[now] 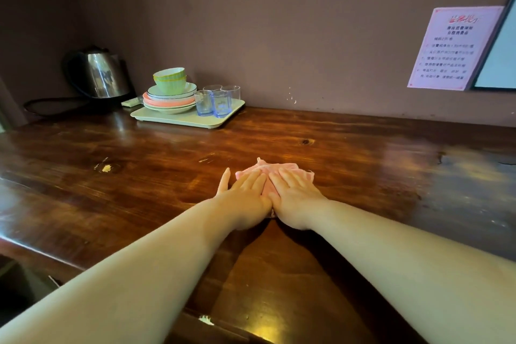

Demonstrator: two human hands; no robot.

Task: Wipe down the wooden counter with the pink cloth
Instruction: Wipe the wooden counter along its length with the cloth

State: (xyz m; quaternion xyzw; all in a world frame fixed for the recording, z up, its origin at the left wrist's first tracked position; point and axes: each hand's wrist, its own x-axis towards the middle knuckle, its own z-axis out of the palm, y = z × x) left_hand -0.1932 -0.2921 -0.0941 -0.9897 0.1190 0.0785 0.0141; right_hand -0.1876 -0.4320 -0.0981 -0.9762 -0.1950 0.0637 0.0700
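Both hands, left (245, 193) and right (293, 193), press flat, fingers spread, on the cloth (279, 169). Pushing toward eleven o'clock could knock the glasses (216, 102).

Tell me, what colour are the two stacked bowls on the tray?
Light green bowls, seen in the head view.

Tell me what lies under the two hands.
Both the left hand and right hand press flat on the pink cloth, which lies on the wooden counter. Anything beneath the cloth is hidden.
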